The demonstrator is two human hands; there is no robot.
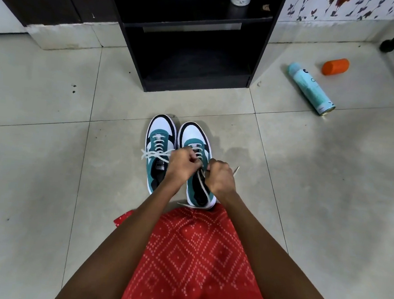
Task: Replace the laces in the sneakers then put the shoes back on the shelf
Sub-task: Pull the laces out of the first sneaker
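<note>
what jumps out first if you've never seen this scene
The left hand and right hand pinch a white lace over teal and white sneakers, mid-floor. Red patterned cloth fills the foreground; a teal spray can lies near an orange cap, right of the black shelf.

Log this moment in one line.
step: lacing right-side sneaker | left hand: grips lace | right hand: grips lace | left-side sneaker: laced

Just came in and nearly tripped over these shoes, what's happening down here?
A person is on the floor lacing sneakers. Both the left hand and the right hand pinch the white lace of the right sneaker. The left sneaker beside it is laced and tied in a bow. Both stand before the black shelf, not yet on it.
</note>
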